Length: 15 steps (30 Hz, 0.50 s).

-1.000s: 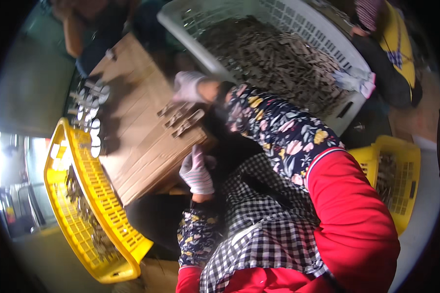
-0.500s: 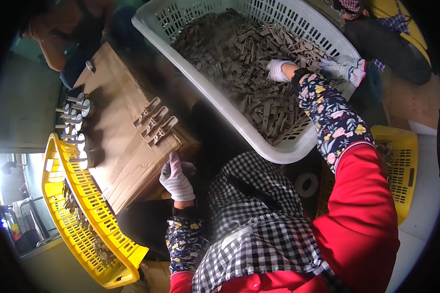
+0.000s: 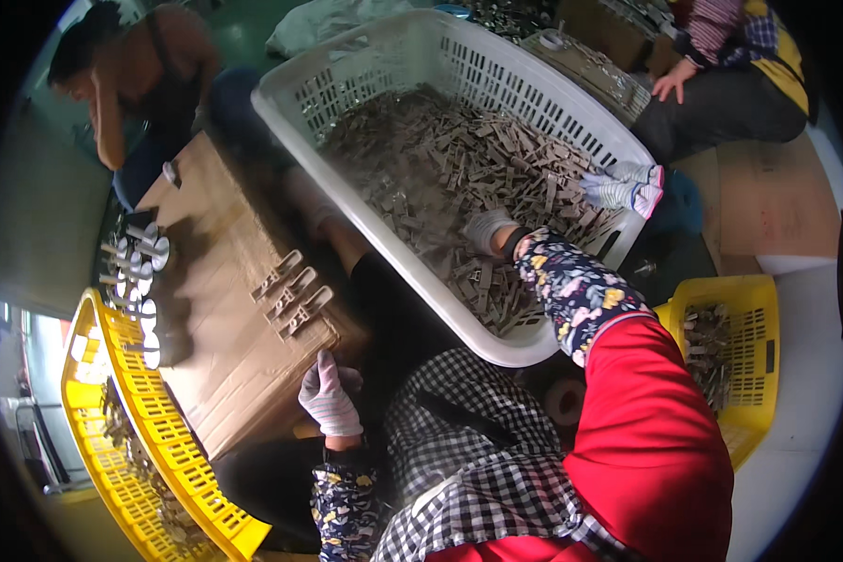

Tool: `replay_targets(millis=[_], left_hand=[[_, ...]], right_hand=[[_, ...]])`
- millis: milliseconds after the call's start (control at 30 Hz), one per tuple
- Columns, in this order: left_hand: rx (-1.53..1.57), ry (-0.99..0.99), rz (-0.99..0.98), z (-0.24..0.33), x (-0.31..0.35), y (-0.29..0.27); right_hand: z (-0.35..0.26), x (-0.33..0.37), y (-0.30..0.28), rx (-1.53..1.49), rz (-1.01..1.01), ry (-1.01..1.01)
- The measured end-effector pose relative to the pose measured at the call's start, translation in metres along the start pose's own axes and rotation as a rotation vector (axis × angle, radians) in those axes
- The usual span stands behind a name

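Note:
My right hand [image 3: 489,230], in a pale glove, reaches into a large white basket [image 3: 398,239] of flat, brownish-grey metal clips [image 3: 459,155]. Its fingertips are hidden among the clips, so their grip does not show. Beside the near right edge of a cardboard box [image 3: 215,309] is my left hand [image 3: 332,398], in a striped glove. Its thumb stands up apart from the loosely curled fingers, and I see nothing held. Just beyond it, several clips [image 3: 292,294] lie side by side on the box top.
White discs with metal stems [image 3: 145,267] line the box's left edge. Yellow baskets holding metal parts stand at left [image 3: 164,421] and right [image 3: 763,356]. Striped gloves [image 3: 628,190] hang over the white basket's right rim. One person [image 3: 150,84] sits far left; another person's hand [image 3: 672,81] shows far right.
The view has shifted, showing more of the far side. My right hand has moved nearer to me within the clips. My left hand keeps much the same pose beside the box.

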<state>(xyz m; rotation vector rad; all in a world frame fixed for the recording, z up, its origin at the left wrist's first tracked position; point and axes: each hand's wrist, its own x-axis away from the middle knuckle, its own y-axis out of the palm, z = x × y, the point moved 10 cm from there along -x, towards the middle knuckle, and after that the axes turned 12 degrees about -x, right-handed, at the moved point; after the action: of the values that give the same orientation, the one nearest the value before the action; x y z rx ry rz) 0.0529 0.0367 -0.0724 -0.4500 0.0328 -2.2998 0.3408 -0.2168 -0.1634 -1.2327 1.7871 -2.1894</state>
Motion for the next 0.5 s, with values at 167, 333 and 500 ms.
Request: replay_targets(millis=[167, 333, 500], left_hand=[[0.032, -0.011, -0.069, 0.011, -0.002, 0.012], [0.127, -0.099, -0.118, -0.003, -0.004, 0.016], [0.076, -0.052, -0.102, -0.001, -0.002, 0.008]], right_hand=[[0.062, 0.039, -0.028, -0.059, 0.051, 0.055], [0.038, 0.1, -0.194, -0.659, 0.632, 0.031], [-0.097, 0.076, -0.231, -1.513, 0.363, -0.342]])
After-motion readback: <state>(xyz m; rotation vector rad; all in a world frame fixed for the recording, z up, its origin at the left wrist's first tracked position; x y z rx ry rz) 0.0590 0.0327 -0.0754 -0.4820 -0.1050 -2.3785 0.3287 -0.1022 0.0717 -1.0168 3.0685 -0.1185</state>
